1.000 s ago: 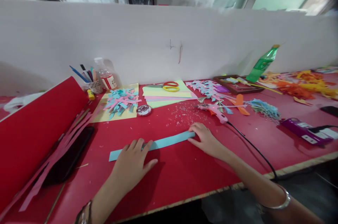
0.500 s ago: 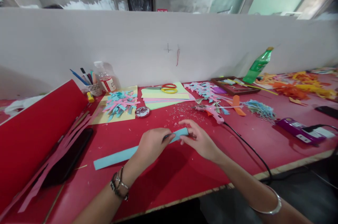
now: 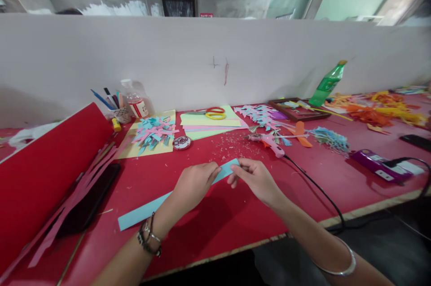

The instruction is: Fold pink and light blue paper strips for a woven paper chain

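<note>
A long light-blue paper strip slants up to the right above the red table. My left hand is closed on the strip near its upper part and covers its middle. Thumb and fingers of my right hand pinch the strip's upper right end. Small paper scraps lie scattered just beyond both hands. A pink glue gun rests on its side past my right hand, and a round tin lies past my left.
Cut paper bits are heaped on a yellow sheet, beside scissors on stacked paper. Pink strips and a red board stand at left. A green bottle, a purple power strip and a black cord are at right.
My right hand has closed from spread fingers to a pinch on the strip's end. A dark object seen by my left fingertips no longer shows. The strip's lower end has dropped slightly.
</note>
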Action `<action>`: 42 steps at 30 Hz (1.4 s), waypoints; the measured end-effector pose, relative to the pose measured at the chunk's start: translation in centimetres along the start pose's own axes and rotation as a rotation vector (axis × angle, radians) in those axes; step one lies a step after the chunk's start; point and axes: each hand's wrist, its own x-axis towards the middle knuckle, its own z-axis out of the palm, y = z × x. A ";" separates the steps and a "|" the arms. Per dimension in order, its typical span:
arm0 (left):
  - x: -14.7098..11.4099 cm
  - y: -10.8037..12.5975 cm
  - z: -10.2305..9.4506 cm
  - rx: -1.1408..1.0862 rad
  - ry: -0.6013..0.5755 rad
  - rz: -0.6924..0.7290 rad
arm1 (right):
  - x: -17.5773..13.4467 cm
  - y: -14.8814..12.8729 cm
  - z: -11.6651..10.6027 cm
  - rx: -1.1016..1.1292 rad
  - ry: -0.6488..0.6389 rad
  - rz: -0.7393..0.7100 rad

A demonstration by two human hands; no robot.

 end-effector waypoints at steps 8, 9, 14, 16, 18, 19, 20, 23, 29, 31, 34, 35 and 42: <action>-0.1 0.0 0.1 0.181 0.009 0.028 | -0.5 0.0 0.5 -0.034 0.075 -0.039; -0.2 -0.1 0.2 0.206 0.012 0.037 | -0.6 0.1 0.6 -0.046 0.075 -0.041; -0.7 -0.5 0.1 0.241 0.005 0.095 | -0.8 0.5 0.5 -0.270 0.082 -0.146; -0.8 -0.5 -0.1 0.242 -0.020 0.128 | -0.8 0.1 0.2 -0.435 0.097 -0.261; -0.8 -0.3 -0.2 0.254 -0.051 0.155 | -0.6 -0.4 -0.1 -0.556 0.018 -0.353; -0.8 -0.3 -0.3 0.261 -0.061 0.166 | -0.5 -0.8 -0.2 -0.589 -0.057 -0.372; -0.8 -0.2 -0.2 0.265 -0.066 0.173 | -0.4 -1.1 -0.3 -0.611 -0.134 -0.375; -0.8 0.1 0.0 0.240 -0.071 0.160 | -0.1 -1.5 -0.4 -0.629 -0.263 -0.338; -1.4 -0.3 0.4 -0.037 -0.090 0.094 | 0.1 -0.2 -0.7 -0.603 -0.248 -0.253; -1.6 -0.6 0.5 -0.079 -0.114 0.048 | 0.1 0.4 -1.2 -0.601 -0.238 -0.226; -1.9 -1.0 0.8 -0.140 -0.168 0.030 | 0.0 1.0 -1.8 -0.621 -0.284 -0.208; -1.9 -1.2 1.0 -0.165 -0.177 0.040 | -0.1 1.1 -1.8 -0.652 -0.300 -0.215; -1.7 -1.4 1.9 -0.268 -0.151 0.058 | -0.3 0.7 0.6 -1.107 -0.309 -0.402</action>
